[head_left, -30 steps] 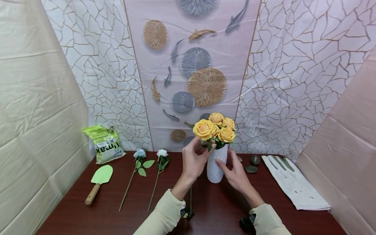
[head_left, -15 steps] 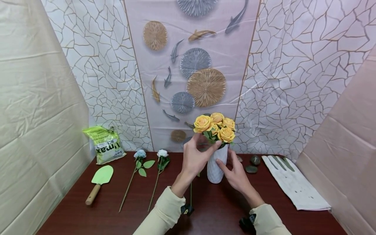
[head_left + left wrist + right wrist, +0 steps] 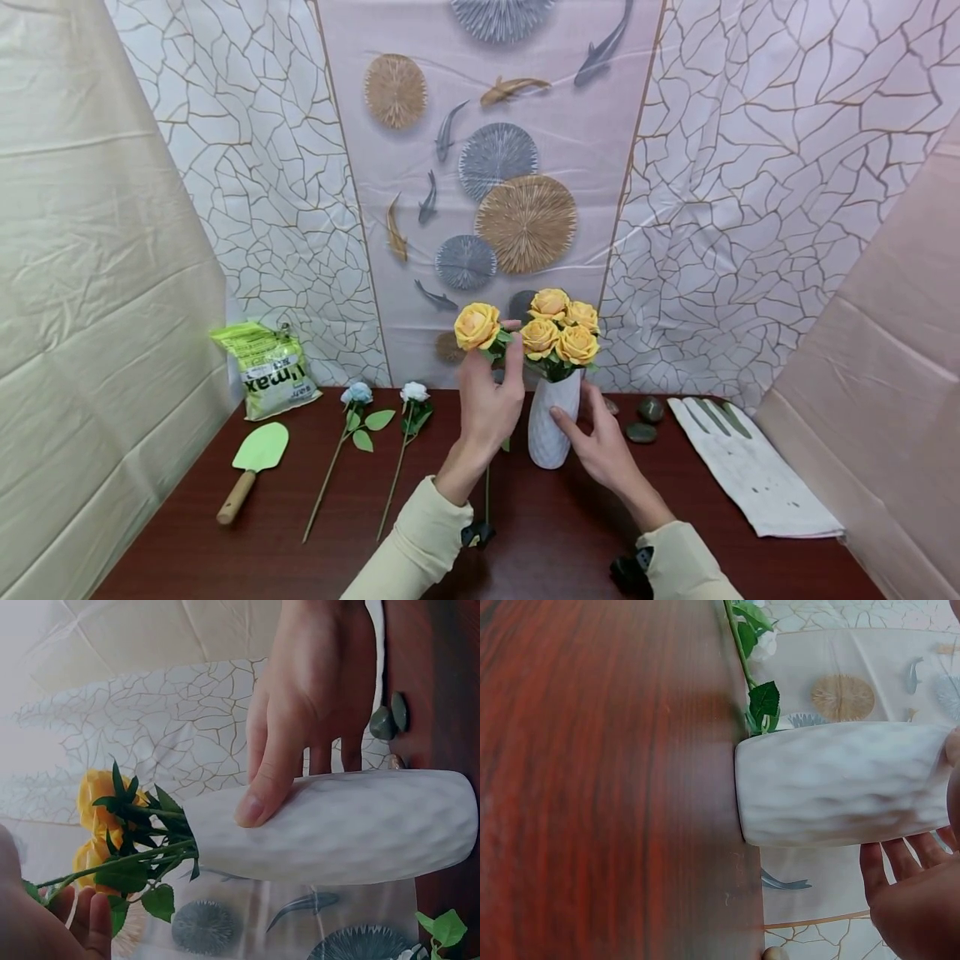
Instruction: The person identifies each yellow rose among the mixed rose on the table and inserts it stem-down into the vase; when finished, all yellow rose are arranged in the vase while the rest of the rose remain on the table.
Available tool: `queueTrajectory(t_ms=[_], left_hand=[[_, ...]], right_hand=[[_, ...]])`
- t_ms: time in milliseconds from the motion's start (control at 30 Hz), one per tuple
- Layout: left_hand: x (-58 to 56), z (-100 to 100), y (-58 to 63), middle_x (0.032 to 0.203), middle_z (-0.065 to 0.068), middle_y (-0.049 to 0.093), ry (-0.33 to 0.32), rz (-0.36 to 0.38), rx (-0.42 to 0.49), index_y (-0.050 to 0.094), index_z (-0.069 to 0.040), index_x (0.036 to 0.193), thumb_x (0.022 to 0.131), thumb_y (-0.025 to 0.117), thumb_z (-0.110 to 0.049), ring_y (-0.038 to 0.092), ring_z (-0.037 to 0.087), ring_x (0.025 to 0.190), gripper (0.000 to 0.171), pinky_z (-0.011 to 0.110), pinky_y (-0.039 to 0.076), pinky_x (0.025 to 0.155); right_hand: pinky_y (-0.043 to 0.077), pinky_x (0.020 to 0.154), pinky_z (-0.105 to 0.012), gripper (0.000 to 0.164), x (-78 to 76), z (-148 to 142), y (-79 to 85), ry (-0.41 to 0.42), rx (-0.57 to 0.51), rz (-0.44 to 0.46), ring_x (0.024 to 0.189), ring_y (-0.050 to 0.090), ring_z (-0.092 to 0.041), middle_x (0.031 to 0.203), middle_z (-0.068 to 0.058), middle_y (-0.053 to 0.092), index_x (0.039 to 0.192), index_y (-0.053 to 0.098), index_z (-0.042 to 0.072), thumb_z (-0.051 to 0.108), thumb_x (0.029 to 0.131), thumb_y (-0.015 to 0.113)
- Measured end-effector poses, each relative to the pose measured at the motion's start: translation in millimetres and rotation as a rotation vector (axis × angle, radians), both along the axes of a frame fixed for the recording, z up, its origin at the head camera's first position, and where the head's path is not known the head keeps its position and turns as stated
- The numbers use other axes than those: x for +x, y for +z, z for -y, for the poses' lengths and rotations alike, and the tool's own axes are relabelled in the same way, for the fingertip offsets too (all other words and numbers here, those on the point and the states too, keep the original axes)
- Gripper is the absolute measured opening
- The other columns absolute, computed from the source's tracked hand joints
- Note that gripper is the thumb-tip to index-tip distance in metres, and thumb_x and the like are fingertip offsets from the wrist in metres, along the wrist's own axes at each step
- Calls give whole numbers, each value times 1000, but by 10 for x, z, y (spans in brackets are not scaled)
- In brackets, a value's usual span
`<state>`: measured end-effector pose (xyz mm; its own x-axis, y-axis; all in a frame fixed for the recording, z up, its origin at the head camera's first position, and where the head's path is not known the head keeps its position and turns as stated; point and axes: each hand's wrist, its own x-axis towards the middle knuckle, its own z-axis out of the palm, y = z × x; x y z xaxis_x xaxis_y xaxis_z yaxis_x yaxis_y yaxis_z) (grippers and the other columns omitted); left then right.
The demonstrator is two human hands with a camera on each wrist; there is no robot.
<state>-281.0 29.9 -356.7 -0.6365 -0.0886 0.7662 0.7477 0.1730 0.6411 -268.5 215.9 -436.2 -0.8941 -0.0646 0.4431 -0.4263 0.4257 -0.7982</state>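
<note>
A white textured vase (image 3: 550, 435) stands upright on the dark red-brown table, with several yellow roses (image 3: 576, 344) in it. My right hand (image 3: 606, 446) grips the vase from the right, its thumb on the front in the left wrist view and its fingers on the far side. My left hand (image 3: 489, 408) holds one yellow rose (image 3: 477, 326) just below its bloom, left of the others. In the left wrist view this rose's stem (image 3: 124, 862) slants out of the vase mouth towards my left hand (image 3: 37, 915). The stems' lower ends are hidden inside the vase.
On the left lie a blue rose (image 3: 357, 393), a white rose (image 3: 414, 392) and a green trowel (image 3: 259, 447), with a green bag (image 3: 273, 377) behind. Another stem (image 3: 487, 496) lies partly behind my left forearm. Stones (image 3: 651, 408) and white gloves (image 3: 750, 479) lie right.
My left hand has drawn one yellow rose leftward, opening a gap between it and the rest of the bunch. The right hand and vase have stayed in place.
</note>
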Motion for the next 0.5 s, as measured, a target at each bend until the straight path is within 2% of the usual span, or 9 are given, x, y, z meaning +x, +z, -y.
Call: queueTrajectory(t_ms=[133, 167, 233, 367, 500], left_hand=[[14, -8, -9, 128, 1, 66, 6, -71, -55, 61, -18, 135, 111, 33, -29, 63, 16, 111, 38, 34, 52, 92], [17, -9, -12, 136, -1, 63, 17, -92, -65, 60, -17, 137, 111, 32, -27, 60, 16, 118, 40, 35, 51, 96], [21, -12, -15, 140, -4, 61, 38, -122, -83, 59, -17, 139, 111, 31, -25, 56, 13, 125, 40, 36, 49, 100], [35, -27, -29, 144, -3, 58, 40, -155, -92, 57, -18, 142, 110, 41, -22, 54, 13, 129, 36, 35, 51, 99], [47, -49, -53, 127, 1, 69, -2, -151, -39, 62, -16, 134, 104, 57, -23, 67, 13, 114, 31, 32, 59, 88]], right_hand=[[52, 97, -49, 59, 36, 12, 33, 6, 5, -14, 127, 57, -25, 141, -9, 56, 149, 39, 12, 30, 99, 66], [52, 97, -50, 59, 39, 14, 33, 8, 6, -17, 127, 57, -26, 141, -10, 56, 149, 39, 12, 29, 99, 66], [52, 98, -50, 59, 39, 15, 32, 10, 9, -20, 127, 57, -26, 141, -10, 56, 149, 39, 11, 29, 99, 66], [51, 99, -51, 60, 42, 15, 32, 10, 9, -14, 128, 56, -27, 142, -11, 55, 149, 39, 11, 30, 99, 66], [50, 99, -52, 60, 43, 10, 36, 7, 5, -4, 129, 55, -27, 143, -11, 54, 149, 38, 12, 31, 99, 66]])
